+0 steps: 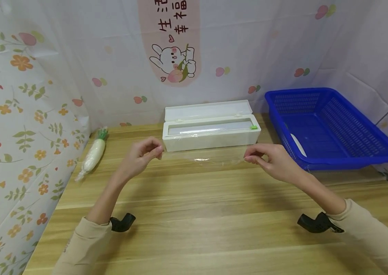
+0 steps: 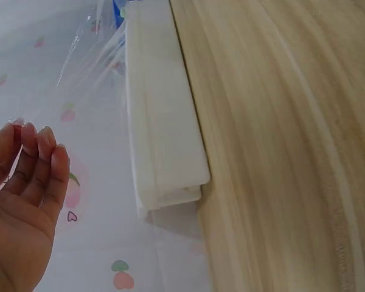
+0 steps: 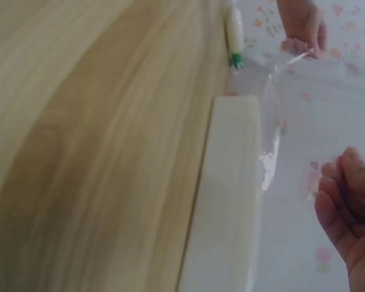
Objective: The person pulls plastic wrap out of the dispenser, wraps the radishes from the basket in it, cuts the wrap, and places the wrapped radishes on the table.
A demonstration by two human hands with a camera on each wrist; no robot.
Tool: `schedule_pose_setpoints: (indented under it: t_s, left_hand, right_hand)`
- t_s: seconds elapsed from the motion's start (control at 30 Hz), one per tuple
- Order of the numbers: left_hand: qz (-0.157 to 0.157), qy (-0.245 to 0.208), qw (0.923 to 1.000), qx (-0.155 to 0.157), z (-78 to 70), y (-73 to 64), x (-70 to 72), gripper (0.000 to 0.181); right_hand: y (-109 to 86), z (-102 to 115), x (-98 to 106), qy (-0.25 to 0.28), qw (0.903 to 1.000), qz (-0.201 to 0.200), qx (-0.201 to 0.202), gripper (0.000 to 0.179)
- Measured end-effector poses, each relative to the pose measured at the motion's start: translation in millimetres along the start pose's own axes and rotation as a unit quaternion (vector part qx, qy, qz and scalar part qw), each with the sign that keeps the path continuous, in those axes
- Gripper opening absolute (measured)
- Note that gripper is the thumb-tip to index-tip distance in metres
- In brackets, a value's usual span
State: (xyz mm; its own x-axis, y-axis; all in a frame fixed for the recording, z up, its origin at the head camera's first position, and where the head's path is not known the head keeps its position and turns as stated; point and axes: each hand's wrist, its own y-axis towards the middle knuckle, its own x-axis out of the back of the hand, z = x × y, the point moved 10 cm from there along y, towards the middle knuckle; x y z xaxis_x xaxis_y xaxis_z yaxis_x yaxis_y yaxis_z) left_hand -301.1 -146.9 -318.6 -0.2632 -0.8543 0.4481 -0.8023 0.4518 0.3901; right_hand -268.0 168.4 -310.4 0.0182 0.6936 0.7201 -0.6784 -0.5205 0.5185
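Note:
A clear sheet of plastic wrap [image 1: 202,156] stretches between both hands, just in front of a white wrap dispenser box [image 1: 211,139]. My left hand [image 1: 142,156] pinches the sheet's left corner between thumb and fingers. At the other corner my right hand [image 1: 271,158] pinches it the same way. The dispenser's lid [image 1: 211,109] stands raised at the back, and a small green cutter [image 1: 253,127] sits at the right end of its front edge. In the left wrist view, folds of the film [image 2: 97,67] run from the fingertips toward the box. Whether the film still joins the roll cannot be told.
A white radish [image 1: 94,152] with a green top, wrapped in film, lies at the table's left edge. On the right stands a blue plastic basket [image 1: 351,162] with a white object [image 1: 298,145] seen through its side. Printed cloth [image 1: 111,95] hangs behind the wooden table [image 1: 207,229].

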Motion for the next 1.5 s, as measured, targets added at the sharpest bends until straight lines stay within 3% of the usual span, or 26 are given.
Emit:
schedule_pose_setpoints:
  t_s: [0.23,0.5,0.7,0.9,1.3,1.4,1.5]
  left_hand:
    - [0.043,0.024,0.9986,0.017,9.7,-6.2,-13.8,0.007]
    - [0.11,0.069,0.9907,0.042,27.1,-15.3,-35.7,0.008]
    - [0.175,0.115,0.9776,0.026,32.8,-20.9,-54.7,0.008]
    - [0.238,0.166,0.9567,0.015,37.7,-29.9,-75.9,0.009]
    - [0.263,0.266,0.9274,-0.013,40.2,-36.8,-92.8,0.008]
    - [0.26,0.274,0.9257,-0.014,38.2,-36.2,-94.6,0.01]
    - [0.253,0.27,0.929,-0.002,38.1,-35.3,-94.1,0.013]
  right_hand:
    - [-10.9,-9,-22,-0.018,0.9993,0.034,-0.002,0.005]
    - [-31.3,-28,-36,-0.033,0.9961,0.08,-0.017,0.02]
    - [-45.4,-40,-39,-0.035,0.994,0.103,0.0,0.027]
    - [-52.3,-46,-41,-0.052,0.9904,0.127,0.015,0.029]
    - [-58.5,-51,-41,-0.059,0.9877,0.137,0.046,0.029]
    - [-58.0,-53,-44,-0.05,0.9859,0.153,0.046,0.028]
    - [-57.8,-55,-47,-0.044,0.9841,0.167,0.042,0.026]
